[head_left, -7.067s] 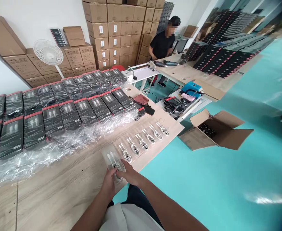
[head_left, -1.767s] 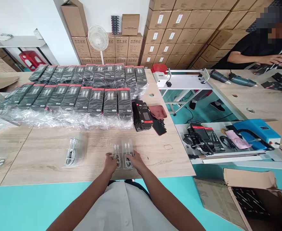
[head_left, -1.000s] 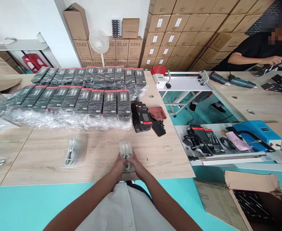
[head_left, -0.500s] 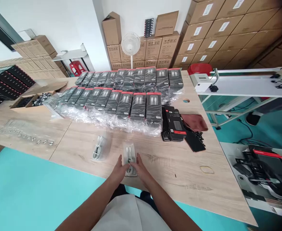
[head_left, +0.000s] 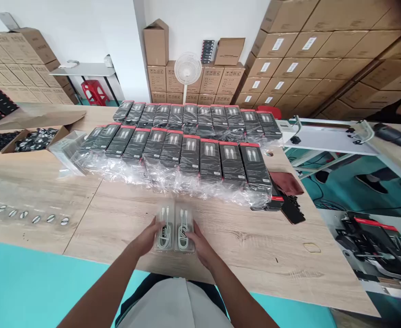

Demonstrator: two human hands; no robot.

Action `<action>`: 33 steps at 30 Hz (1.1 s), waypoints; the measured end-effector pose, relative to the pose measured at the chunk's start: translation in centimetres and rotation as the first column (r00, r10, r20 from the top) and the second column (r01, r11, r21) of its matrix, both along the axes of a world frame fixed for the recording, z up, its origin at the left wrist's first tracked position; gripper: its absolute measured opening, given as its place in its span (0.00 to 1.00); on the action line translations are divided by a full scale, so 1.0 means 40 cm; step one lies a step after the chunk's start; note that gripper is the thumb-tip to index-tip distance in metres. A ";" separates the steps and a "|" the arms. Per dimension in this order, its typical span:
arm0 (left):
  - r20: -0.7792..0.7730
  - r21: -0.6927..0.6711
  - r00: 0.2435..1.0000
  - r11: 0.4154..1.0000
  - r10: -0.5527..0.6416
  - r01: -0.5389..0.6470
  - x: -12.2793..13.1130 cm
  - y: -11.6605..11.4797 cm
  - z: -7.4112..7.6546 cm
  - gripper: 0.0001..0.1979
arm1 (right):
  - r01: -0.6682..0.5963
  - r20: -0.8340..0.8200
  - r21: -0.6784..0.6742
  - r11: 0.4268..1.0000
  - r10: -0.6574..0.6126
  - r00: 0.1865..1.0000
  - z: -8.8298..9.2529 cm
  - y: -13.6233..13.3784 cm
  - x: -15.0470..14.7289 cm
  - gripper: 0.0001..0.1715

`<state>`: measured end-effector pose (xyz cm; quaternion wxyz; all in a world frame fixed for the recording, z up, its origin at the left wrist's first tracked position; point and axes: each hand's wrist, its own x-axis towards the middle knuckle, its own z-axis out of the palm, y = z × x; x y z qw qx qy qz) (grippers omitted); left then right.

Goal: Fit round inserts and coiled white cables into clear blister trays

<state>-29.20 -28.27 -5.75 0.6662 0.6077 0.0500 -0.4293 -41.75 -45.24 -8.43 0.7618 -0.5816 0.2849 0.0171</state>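
Two white cables in clear plastic trays lie side by side near the front edge of the table. My left hand grips the left cable tray by its outer side, thumb over the top. On the other side my right hand holds the right cable tray, its thumb resting on the coiled cable. The trays' inner sides meet or nearly meet. Fingers beneath the trays are hidden.
Behind the trays stand two rows of black cable boxes in clear wrap. To the right are a brown cloth pouch, a phone and a rubber band. A carton of small black parts sits at left.
My left hand has left the right tray and now holds the other cable tray, which has moved right, beside the first. My right hand stays on its tray. The view has shifted.
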 end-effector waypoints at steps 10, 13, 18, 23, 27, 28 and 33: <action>-0.216 -0.258 0.975 0.966 -0.054 -0.004 -0.102 -0.086 -0.008 0.33 | 0.127 -0.055 0.092 0.988 -0.123 0.991 0.000 -0.048 -0.104 0.45; -0.227 -0.193 0.973 0.981 -0.035 -0.010 -0.122 -0.090 0.004 0.30 | 0.145 0.016 0.078 0.986 -0.146 0.989 0.020 -0.042 -0.122 0.46; -0.212 -0.025 0.973 0.996 -0.094 0.091 -0.099 -0.082 0.019 0.38 | 0.139 0.047 0.138 0.981 -0.147 0.988 0.003 -0.046 -0.125 0.53; -0.291 -0.003 0.954 0.997 -0.071 0.073 -0.079 -0.051 -0.006 0.32 | 0.150 -0.130 -0.024 0.988 -0.152 0.980 -0.015 -0.084 -0.193 0.49; -0.308 0.046 0.951 0.999 -0.002 0.017 -0.062 -0.028 -0.037 0.33 | 0.162 -0.225 -0.167 0.973 -0.198 0.954 -0.020 -0.182 -0.304 0.36; -0.314 0.048 0.949 0.998 -0.014 0.031 -0.060 -0.028 -0.042 0.33 | 0.186 -0.247 -0.192 0.963 -0.232 0.941 -0.019 -0.215 -0.337 0.34; -0.140 0.107 0.989 0.993 -0.039 0.054 -0.080 -0.057 -0.022 0.34 | 0.165 -0.292 -0.213 0.963 -0.224 0.930 -0.010 -0.332 -0.441 0.31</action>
